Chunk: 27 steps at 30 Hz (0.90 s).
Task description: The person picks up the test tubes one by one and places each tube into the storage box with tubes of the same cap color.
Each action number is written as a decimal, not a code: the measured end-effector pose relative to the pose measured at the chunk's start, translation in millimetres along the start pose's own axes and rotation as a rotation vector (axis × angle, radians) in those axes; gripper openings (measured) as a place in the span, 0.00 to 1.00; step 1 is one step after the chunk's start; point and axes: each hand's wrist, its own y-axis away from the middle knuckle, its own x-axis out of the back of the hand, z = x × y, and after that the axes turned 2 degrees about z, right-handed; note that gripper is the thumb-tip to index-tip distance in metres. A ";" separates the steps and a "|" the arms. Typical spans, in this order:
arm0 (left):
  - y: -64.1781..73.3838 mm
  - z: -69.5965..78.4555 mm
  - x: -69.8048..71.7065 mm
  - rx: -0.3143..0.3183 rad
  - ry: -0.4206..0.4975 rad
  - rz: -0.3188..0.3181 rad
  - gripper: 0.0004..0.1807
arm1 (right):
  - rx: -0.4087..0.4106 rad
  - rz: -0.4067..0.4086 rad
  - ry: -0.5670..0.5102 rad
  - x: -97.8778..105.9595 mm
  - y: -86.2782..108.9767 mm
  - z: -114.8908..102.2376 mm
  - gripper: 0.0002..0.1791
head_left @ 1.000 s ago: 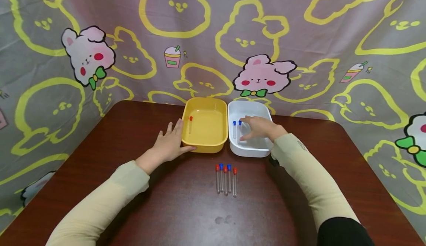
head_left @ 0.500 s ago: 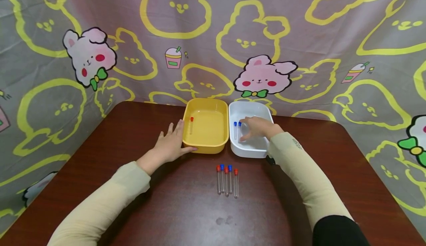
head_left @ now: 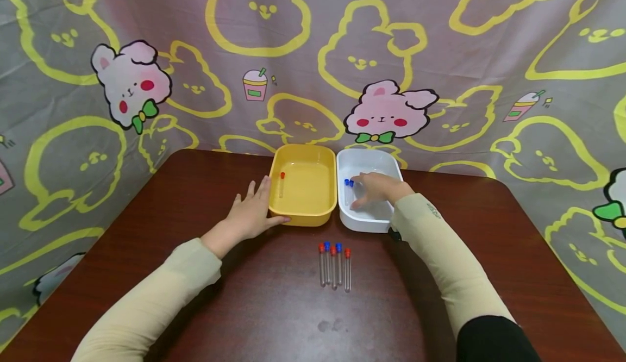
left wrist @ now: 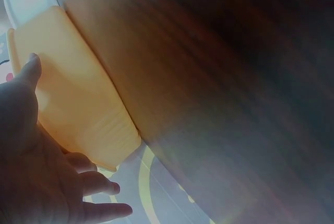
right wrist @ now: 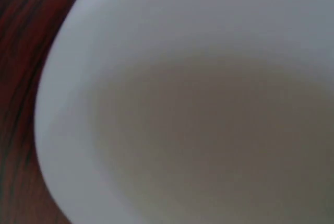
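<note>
The cap colours seem to decide the places: the white plastic basin, under the right hand, has two blue-capped test tubes, and the yellow plastic basin, just beyond the left hand's thumb and fingertips, has one red-capped test tube. Five more capped tubes, three red and two blue, lie side by side on the dark wooden table, between the hands and nearer to the person – probably for easy reach.

The left hand is spread wide and holds nothing. Its thumb lies at the front wall of the yellow basin and its fingers at the near side, I think to keep the basin steady.

The right hand is half open, thumb and forefinger bent apart, with the nearer blue-capped tube just at their tips. Whether they pinch it or only touch it – I cannot tell; the right wrist view shows only blurred white basin.
</note>
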 end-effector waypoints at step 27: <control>1.4 1.5 1.2 -0.003 0.029 0.005 0.64 | -0.056 -0.035 -0.048 -1.1 4.3 -1.9 0.56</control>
